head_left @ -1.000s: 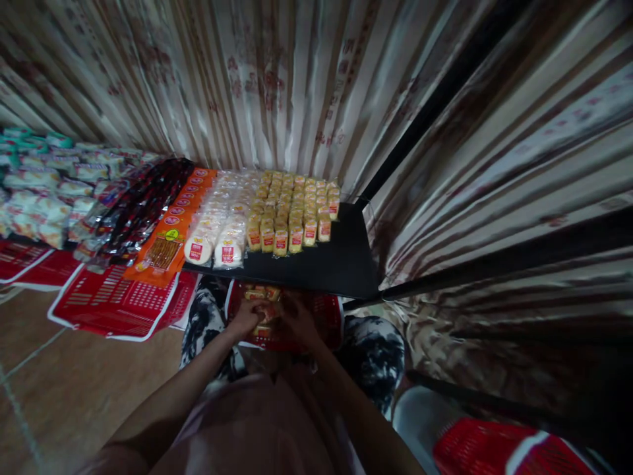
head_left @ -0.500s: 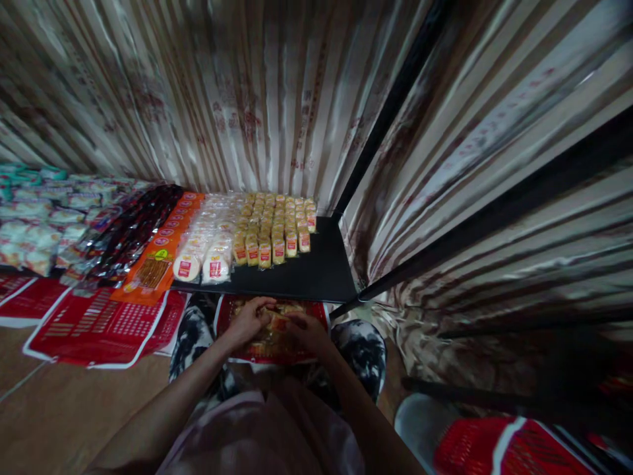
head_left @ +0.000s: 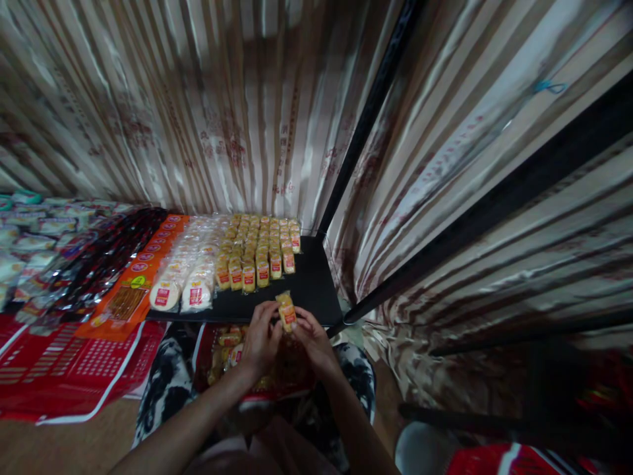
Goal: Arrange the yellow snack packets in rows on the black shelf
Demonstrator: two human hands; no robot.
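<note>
Between my two hands, over the front edge of the black shelf (head_left: 297, 290), is a small yellow snack packet (head_left: 286, 313) with a red label, held upright. The fingers of my left hand (head_left: 263, 335) are closed on its left side. My right hand (head_left: 314, 338) pinches it from the lower right. Below them, between my knees, a red basket (head_left: 198, 356) holds more yellow packets (head_left: 228, 338), partly hidden by my hands and forearms. Rows of matching yellow packets (head_left: 248, 276) stand on the shelf just beyond, beside stacks of round white packaged cakes (head_left: 196, 292).
Left along the shelf lie an orange snack pack (head_left: 129, 297), dark wrapped packets (head_left: 109, 254) and white packets (head_left: 54, 227). Red baskets (head_left: 64, 382) sit below at left. Black frame bars (head_left: 445, 224) slant across the right, before a striped curtain (head_left: 237, 99).
My hands have risen from the basket to the shelf's front edge, with a yellow packet now clearly visible between them. The view has shifted slightly, moving the shelf lower and left in the picture.
</note>
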